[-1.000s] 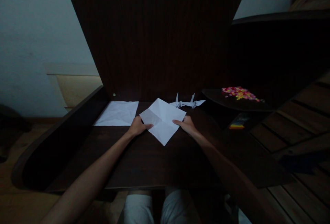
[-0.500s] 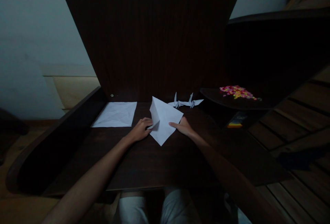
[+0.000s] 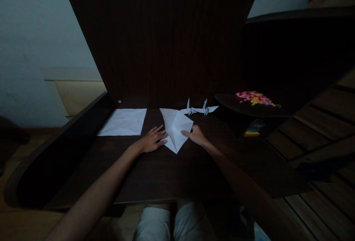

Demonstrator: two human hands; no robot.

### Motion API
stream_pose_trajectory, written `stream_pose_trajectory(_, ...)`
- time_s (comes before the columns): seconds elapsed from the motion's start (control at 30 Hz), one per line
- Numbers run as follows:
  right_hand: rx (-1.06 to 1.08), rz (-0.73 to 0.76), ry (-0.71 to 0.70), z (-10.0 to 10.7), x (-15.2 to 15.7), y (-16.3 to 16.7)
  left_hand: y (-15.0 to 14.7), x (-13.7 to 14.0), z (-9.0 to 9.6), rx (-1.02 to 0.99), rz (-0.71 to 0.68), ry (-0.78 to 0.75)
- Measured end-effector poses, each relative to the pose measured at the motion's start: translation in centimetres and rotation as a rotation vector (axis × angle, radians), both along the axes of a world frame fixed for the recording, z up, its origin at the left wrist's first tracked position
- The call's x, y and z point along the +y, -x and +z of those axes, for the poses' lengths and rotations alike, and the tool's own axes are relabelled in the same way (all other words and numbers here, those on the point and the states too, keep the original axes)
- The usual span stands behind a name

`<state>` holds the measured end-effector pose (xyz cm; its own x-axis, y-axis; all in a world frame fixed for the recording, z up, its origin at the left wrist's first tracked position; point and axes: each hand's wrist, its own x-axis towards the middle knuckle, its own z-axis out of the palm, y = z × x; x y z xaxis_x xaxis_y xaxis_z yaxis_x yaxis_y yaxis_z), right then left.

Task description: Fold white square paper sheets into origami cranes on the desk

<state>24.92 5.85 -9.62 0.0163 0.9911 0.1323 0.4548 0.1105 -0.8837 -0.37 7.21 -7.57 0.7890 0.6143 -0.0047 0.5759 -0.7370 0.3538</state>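
Observation:
A partly folded sheet of white paper (image 3: 181,128) lies on the dark wooden desk between my hands, one corner pointing toward me and a flap spread to the upper left. My left hand (image 3: 152,139) rests with fingers spread, its fingertips and thumb touching the paper's left edge. On the right side, my right hand (image 3: 195,135) grips the paper, thumb on top and the other fingers hidden beneath or behind it. Two folded paper cranes (image 3: 205,110) stand just behind the paper, against the back panel.
A stack of white paper sheets (image 3: 123,122) lies at the left rear. To the right, a small raised shelf (image 3: 227,102) bears a pile of pink, red and yellow bits (image 3: 255,98). A colourful item (image 3: 253,130) sits below it. A side board (image 3: 55,152) edges the desk's left.
The paper's left flap, raised before, now lies spread flatter toward the upper left. My left hand has opened its fingers over the left edge. My right hand keeps its hold.

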Motion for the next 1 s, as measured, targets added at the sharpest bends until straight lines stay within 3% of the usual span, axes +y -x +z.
stream_pose_trajectory(0.13, -0.152, 0.065, -0.088, 0.3, -0.3, 0.0, -0.1, 0.1, -0.4, -0.035, -0.011, -0.082)
stream_pose_trajectory(0.3, -0.447, 0.408, -0.224, 1.1, -1.4, 0.1, -0.1, 0.3, -0.6, -0.071, 0.016, -0.154)
stream_pose_trajectory(0.4, -0.578, 0.494, -0.227, 1.6, -1.8, 0.2, -0.1, 0.4, -0.6, -0.114, 0.019, -0.144)
stream_pose_trajectory(0.57, -0.593, 0.466, -0.205, 1.4, -1.6, 0.3, 0.0, 0.6, -0.2, -0.270, 0.127, -0.110)
stream_pose_trajectory(0.77, -0.610, 0.402, -0.229, 1.2, -1.7, 0.7, 0.1, 0.6, 0.0, -0.594, 0.452, -0.072)
stream_pose_trajectory(0.87, -0.610, 0.398, -0.230, 1.3, -1.8, 0.9, 0.0, 0.5, 0.0, -0.734, 0.525, -0.142)
stream_pose_trajectory(1.0, -0.613, 0.419, -0.242, 1.2, -1.9, 0.9, -0.3, 0.4, 0.1, -0.732, 0.597, -0.307)
